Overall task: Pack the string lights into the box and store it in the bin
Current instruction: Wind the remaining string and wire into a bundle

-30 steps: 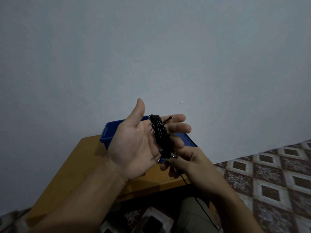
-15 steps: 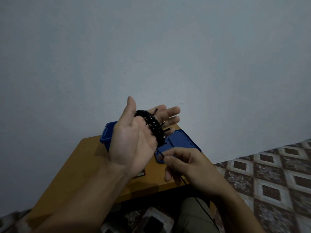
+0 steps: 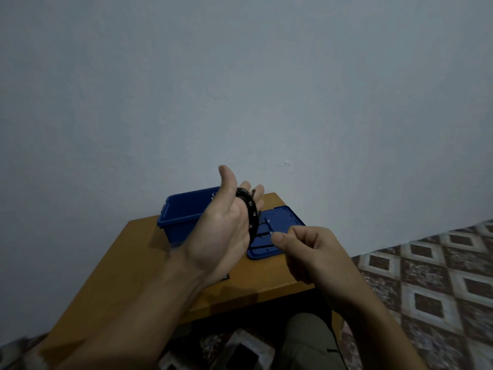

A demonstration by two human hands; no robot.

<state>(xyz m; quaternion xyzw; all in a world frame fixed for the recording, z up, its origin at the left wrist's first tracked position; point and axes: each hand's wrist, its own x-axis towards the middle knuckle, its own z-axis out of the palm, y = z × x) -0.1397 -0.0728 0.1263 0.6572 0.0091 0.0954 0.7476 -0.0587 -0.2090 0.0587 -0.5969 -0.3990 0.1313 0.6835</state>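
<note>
At frame centre, black coiled string lights [image 3: 250, 212] wrap the straight fingers of the left hand [image 3: 221, 231], palm open. Just right, the right hand [image 3: 312, 252] pinches a thin strand between thumb and forefinger. Behind them, a blue plastic bin [image 3: 184, 212] and flat blue plastic lid [image 3: 282, 217] sit on an orange-brown wooden table [image 3: 149, 265].

Close head view, forward and down

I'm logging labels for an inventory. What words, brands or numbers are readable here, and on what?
No text is readable.
Pale marks on the blue bin, beside the left hand: too blurred to read.
Blue lid: no print visible.
</note>
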